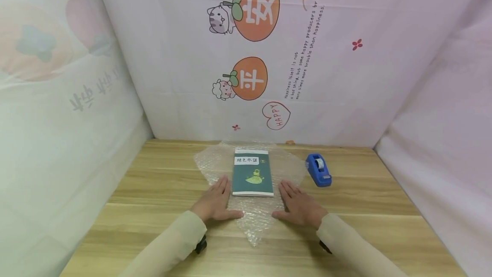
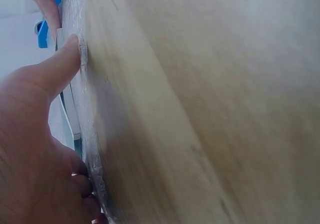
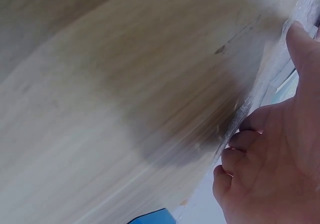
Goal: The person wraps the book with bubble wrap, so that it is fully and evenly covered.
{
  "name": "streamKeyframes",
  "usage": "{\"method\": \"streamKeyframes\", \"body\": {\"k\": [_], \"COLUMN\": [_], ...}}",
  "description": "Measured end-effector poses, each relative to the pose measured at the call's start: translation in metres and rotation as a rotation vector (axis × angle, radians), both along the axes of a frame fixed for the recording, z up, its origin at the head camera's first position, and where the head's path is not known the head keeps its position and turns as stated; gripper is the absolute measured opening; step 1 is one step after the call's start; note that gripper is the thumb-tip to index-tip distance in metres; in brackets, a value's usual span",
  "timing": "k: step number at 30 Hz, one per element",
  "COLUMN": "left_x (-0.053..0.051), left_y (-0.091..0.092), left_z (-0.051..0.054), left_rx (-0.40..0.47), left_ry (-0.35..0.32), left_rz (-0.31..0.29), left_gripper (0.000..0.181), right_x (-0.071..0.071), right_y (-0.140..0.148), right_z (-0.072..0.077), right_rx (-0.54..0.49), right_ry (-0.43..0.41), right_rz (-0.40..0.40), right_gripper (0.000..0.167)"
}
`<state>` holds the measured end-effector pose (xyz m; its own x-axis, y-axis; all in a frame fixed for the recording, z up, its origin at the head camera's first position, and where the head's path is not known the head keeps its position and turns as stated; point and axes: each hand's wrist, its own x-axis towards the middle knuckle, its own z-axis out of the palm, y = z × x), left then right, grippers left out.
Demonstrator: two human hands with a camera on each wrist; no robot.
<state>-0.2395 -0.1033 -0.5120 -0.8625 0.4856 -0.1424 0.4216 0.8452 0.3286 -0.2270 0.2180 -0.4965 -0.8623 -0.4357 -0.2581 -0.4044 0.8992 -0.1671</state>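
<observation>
Two pale sleeves (image 1: 165,247) come in from the near edge, one on each side, with a dark strap (image 1: 201,245) showing under the left cuff and another dark piece under the right. Beyond the cuffs, both hands lie palm down with fingers nearly straight and thumbs spread inward, gripping nothing. The left hand (image 1: 215,203) rests along the left side of a sheet of clear bubble wrap (image 1: 253,221), its fingertips just beside the book and its thumb on the wrap. The right hand (image 1: 301,206) mirrors it on the other side, fingertips near the book's lower right corner, thumb likewise on the wrap.

The book (image 1: 253,173) lies flat on the middle of the wrap, between the hands and slightly beyond them. Its cover is dark green with white bands at top and bottom, a white label with dark characters, and a yellow-green drawing. The wrap is turned like a diamond, one corner pointing toward the person. A blue tape dispenser (image 1: 318,171) with a roll of tape (image 1: 319,164) stands just beside the wrap's right corner. All of this is on a wood-grain surface (image 1: 161,187), with a white printed cloth (image 1: 184,76) hanging behind.
</observation>
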Motion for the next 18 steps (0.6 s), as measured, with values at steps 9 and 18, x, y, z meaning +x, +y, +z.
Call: {"method": "streamKeyframes", "body": {"k": [9, 18], "left_x": [-0.003, 0.000], "left_y": [0.006, 0.008], "left_z": [-0.003, 0.004], "left_rx": [-0.015, -0.012], "left_ry": [-0.004, -0.032], "left_rz": [0.010, 0.011], "left_gripper": [0.128, 0.123], "right_x": [-0.001, 0.008], "right_y": [0.008, 0.024], "right_z": [-0.005, -0.002], "right_rx": [-0.002, -0.169], "right_ry": [0.038, 0.039], "right_rz": [0.026, -0.016], "right_gripper": [0.104, 0.091]}}
